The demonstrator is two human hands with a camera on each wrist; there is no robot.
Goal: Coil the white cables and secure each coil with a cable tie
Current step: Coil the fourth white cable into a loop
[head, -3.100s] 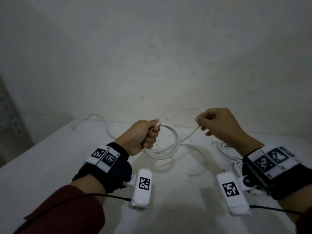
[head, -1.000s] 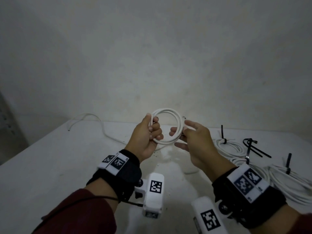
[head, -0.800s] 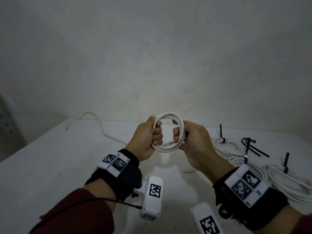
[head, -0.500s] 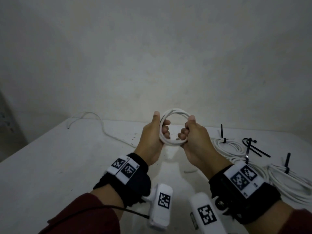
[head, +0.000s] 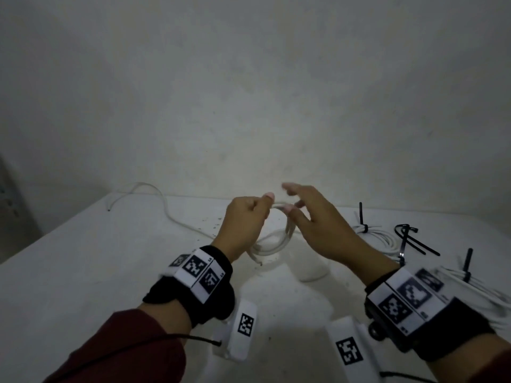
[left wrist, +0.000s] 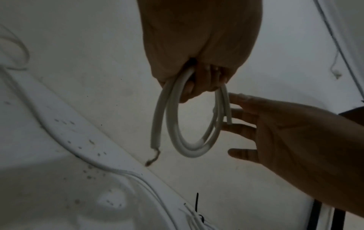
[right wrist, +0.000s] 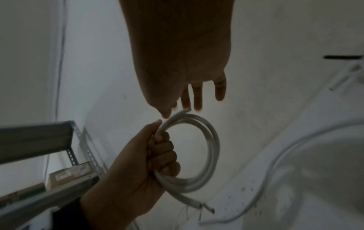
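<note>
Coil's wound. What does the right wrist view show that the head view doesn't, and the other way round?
Right wrist only: a metal shelf rack with a small box on it, and the left hand's fingers curled round the coil.

Head only: loose black cable ties on the table, tied coils at right, and both wristbands.

Both: the left hand holding the white coil above the table, the right hand open beside it, and a loose cable on the table.
</note>
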